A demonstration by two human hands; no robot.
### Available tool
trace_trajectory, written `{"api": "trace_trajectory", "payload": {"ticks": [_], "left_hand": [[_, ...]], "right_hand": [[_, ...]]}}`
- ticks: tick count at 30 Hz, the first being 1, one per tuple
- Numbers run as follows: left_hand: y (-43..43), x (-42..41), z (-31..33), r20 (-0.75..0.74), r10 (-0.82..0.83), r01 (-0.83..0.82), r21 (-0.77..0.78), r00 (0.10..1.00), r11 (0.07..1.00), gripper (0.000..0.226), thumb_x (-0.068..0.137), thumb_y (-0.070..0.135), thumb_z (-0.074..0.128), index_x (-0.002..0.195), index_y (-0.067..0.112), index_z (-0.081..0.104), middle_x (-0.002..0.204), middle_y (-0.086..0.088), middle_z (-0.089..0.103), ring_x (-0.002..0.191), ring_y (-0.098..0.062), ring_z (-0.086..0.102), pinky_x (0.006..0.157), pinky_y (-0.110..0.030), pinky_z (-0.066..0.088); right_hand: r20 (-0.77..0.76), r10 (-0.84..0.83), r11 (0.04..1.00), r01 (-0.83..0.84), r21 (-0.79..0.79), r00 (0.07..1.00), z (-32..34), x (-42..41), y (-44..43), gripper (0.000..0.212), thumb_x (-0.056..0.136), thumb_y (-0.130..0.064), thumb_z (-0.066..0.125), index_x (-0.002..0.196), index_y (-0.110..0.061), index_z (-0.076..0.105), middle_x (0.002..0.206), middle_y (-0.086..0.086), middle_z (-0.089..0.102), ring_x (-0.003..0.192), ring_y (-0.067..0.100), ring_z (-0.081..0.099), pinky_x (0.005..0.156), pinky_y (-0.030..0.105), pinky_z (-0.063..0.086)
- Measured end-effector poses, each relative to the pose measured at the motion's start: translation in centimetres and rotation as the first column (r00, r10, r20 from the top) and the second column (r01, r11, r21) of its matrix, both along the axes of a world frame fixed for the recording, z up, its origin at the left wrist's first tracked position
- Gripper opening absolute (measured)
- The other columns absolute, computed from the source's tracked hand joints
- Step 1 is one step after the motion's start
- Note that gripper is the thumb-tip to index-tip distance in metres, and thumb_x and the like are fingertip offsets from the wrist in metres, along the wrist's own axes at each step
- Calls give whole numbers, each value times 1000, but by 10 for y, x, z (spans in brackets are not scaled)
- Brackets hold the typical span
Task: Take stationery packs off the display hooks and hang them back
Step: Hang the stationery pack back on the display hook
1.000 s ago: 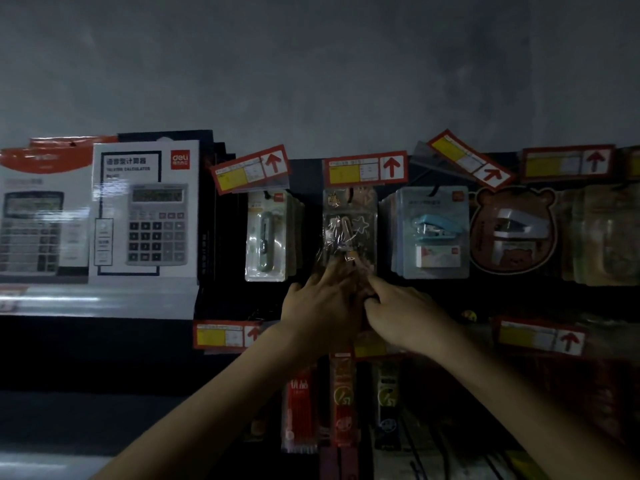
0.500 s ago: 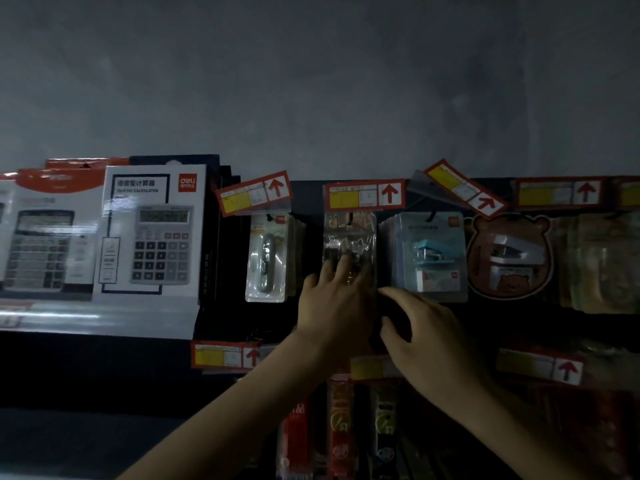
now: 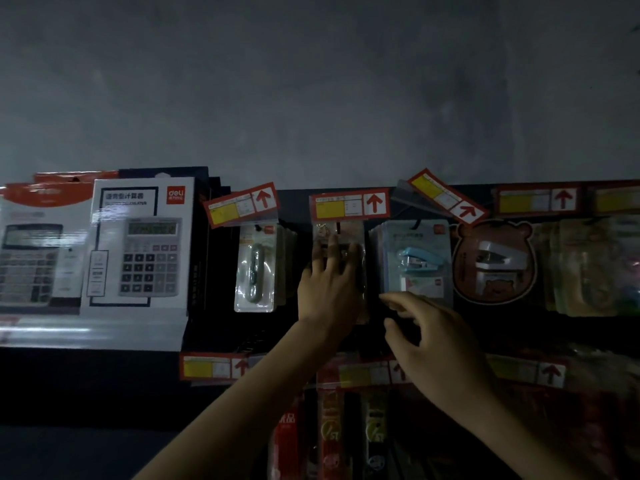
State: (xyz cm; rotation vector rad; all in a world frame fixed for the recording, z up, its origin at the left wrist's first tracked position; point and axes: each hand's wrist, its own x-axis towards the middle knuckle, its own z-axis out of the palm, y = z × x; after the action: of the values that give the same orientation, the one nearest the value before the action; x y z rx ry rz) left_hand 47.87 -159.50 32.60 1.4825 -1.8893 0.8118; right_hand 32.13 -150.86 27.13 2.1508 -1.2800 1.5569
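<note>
A: What has moved in the last half second?

B: The right hand (image 3: 440, 341) has left the pack and gone lower and to the right. Before, it was close against the left hand (image 3: 329, 289). The left hand has climbed a little up the pack.

A: And the fingers now?

B: The left fingers (image 3: 333, 241) are straight and spread. They lie flat on the front of the clear pack (image 3: 325, 228) and press it toward the board; they do not curl around it. The right fingers (image 3: 394, 300) are loose and a little bent. They hold nothing and are apart from the pack, at the lower edge of the stapler pack (image 3: 415, 261).

A: Where is the pack?

B: In the top row, directly under the middle tag (image 3: 348, 205), between the green pack (image 3: 256, 271) and the stapler pack. It looks hung again, but the hook is too dark to see, so I cannot be sure.

A: How will it handle?

B: I judge it light: thin shiny plastic with small things inside. It can bend, and it may slip under flat fingers. It is better to pinch the top near the hole, not the bubble.

A: And around it?

B: A dark board (image 3: 296, 209) carries the hooks, and a second row of packs (image 3: 329, 427) hangs below. On the left, calculator boxes (image 3: 138, 247) stand on a shelf (image 3: 93, 329). Above is a bare grey wall (image 3: 311, 98), and the light is dim.
</note>
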Motion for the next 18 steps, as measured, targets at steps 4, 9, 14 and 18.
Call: {"api": "trace_trajectory", "payload": {"ticks": [4, 9, 14, 18], "left_hand": [[1, 2, -2, 21, 25, -25, -3, 999, 1000, 96, 101, 55, 51, 162, 26, -17, 169, -15, -24, 155, -40, -19, 125, -53, 18], [7, 0, -7, 41, 58, -55, -67, 997, 996, 90, 99, 49, 56, 163, 22, -3, 170, -18, -5, 157, -43, -2, 123, -54, 26], [25, 0, -12, 44, 16, -12, -111, 999, 994, 66, 100, 43, 54, 155, 22, 25, 158, -15, 28, 144, -37, 31, 110, -47, 40], [48, 7, -28, -28, -56, 52, -138, 998, 989, 58, 100, 45, 53, 152, 25, 34, 154, -9, 39, 140, -30, 42, 106, -44, 44]], "right_hand": [[-1, -6, 1000, 6, 12, 1000, -1, -3, 2, 38, 100, -35, 58, 138, -36, 59, 133, -20, 61, 121, 1, 56, 96, 25, 50], [-13, -2, 1000, 2, 12, 1000, -6, -5, 4, 38, 101, -37, 57, 139, -37, 58, 134, -21, 61, 123, -1, 55, 96, 22, 48], [-4, 14, 1000, -14, 22, 1000, -9, -5, 6, 39, 100, -38, 59, 139, -38, 57, 133, -20, 61, 121, -2, 55, 92, 17, 46], [15, 50, 999, -51, 15, 999, -14, -5, 10, 38, 96, -41, 66, 133, -37, 61, 121, -26, 60, 112, -6, 57, 86, 7, 42]]}}
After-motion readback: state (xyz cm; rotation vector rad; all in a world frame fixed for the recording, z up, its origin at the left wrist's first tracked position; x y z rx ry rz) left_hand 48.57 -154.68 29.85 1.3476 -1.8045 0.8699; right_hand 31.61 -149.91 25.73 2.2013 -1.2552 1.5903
